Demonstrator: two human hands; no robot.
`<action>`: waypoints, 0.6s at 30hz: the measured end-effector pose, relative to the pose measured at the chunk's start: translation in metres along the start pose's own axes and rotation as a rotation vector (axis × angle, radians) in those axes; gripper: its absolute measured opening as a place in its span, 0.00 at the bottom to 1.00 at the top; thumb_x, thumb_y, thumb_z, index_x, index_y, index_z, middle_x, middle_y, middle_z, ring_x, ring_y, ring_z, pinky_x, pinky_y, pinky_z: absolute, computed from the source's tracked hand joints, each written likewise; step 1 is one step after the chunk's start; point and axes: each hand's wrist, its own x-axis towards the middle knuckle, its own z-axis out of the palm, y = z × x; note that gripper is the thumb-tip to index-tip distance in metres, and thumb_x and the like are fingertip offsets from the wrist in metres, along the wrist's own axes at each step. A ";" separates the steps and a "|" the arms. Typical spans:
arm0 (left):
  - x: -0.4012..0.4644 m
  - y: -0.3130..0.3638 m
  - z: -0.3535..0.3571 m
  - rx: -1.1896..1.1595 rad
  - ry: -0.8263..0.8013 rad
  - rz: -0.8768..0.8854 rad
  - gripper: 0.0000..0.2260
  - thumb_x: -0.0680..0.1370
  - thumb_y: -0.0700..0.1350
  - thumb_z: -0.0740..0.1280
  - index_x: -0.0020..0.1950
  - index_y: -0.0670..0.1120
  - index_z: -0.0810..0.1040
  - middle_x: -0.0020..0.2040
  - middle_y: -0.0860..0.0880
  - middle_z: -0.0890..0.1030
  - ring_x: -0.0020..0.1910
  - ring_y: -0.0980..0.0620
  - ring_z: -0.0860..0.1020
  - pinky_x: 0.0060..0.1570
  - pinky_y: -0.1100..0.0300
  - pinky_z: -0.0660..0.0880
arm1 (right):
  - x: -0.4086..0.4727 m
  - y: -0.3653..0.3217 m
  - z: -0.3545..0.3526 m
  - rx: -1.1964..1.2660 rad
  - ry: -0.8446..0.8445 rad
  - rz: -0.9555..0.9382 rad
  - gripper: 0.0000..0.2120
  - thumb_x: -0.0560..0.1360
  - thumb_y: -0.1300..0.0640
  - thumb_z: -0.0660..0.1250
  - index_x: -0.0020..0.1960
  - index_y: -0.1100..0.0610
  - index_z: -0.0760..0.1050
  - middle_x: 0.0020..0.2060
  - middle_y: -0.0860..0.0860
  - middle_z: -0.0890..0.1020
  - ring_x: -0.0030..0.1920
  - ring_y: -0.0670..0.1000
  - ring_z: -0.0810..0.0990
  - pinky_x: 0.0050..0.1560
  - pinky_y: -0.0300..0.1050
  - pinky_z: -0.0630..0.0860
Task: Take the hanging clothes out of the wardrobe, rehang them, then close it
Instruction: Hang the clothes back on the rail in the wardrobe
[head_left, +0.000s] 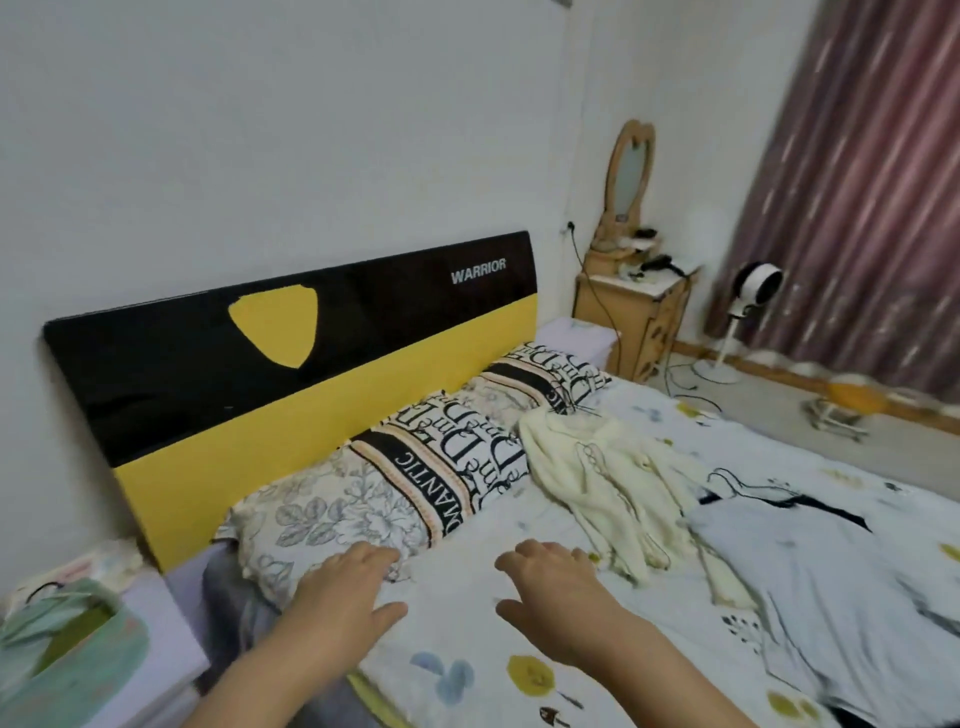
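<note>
A cream garment (597, 478) is lying crumpled at centre right of the frame on the bed (467, 582), a thin hanger hook just showing at its upper edge. Beside it, a pale blue garment (831, 571) is spreading toward the lower right, running off the frame's edge. Both hands are hovering low over the sheet, holding nothing: the left hand (345, 587) is reaching near the patterned pillow (374, 499), the right hand (556, 592) near the cream cloth, fingers loosely spread. The curtain (857, 182) at upper right is blurring.
</note>
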 end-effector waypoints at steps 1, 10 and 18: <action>0.012 0.007 0.000 0.000 -0.014 0.038 0.25 0.79 0.57 0.58 0.74 0.54 0.57 0.72 0.54 0.61 0.70 0.52 0.63 0.67 0.58 0.63 | -0.001 0.010 0.000 0.010 -0.002 0.041 0.20 0.79 0.49 0.58 0.68 0.55 0.65 0.64 0.56 0.70 0.66 0.58 0.66 0.66 0.58 0.60; 0.115 0.069 0.000 0.054 -0.170 0.446 0.25 0.79 0.57 0.58 0.74 0.53 0.56 0.73 0.55 0.59 0.71 0.54 0.61 0.68 0.58 0.62 | -0.015 0.072 0.010 0.160 -0.007 0.442 0.20 0.78 0.50 0.58 0.68 0.56 0.66 0.64 0.56 0.68 0.66 0.58 0.64 0.66 0.57 0.59; 0.158 0.135 0.021 0.134 -0.291 0.776 0.24 0.80 0.56 0.57 0.74 0.53 0.55 0.71 0.54 0.61 0.70 0.53 0.62 0.65 0.60 0.64 | -0.066 0.092 0.031 0.272 -0.026 0.756 0.21 0.79 0.49 0.58 0.69 0.57 0.65 0.65 0.56 0.68 0.66 0.58 0.64 0.64 0.55 0.62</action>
